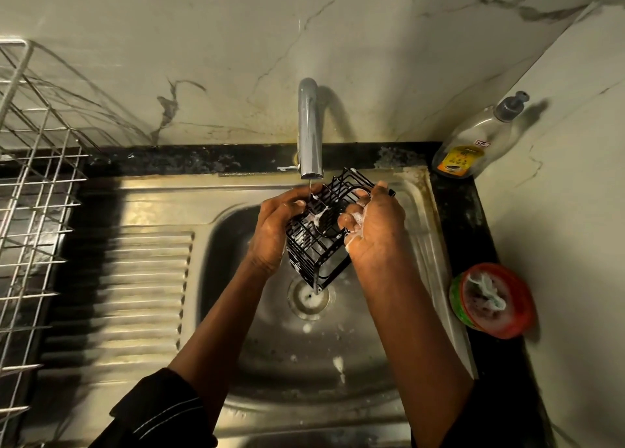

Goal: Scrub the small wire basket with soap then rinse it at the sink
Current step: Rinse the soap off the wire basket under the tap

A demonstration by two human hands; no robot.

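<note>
From the head camera there is one black wire basket (318,244), two hands, one faucet (309,126), one pump bottle (473,140) in the counter corner, one red-rimmed round tub (493,300) to the right of the sink (270,363), and one metal dish rack (37,184) on the left. The rack is cut off by the frame edge, the bottle's label is too blurred to read, and the basket's right side is hidden behind fingers. The basket is held tilted above the drain (309,297), under a thin stream from the faucet. The left hand (274,231) curls round its left side. The right hand (372,231), foamy, grips the right rim; I cannot tell whether the white mass there is suds or a pad.
</note>
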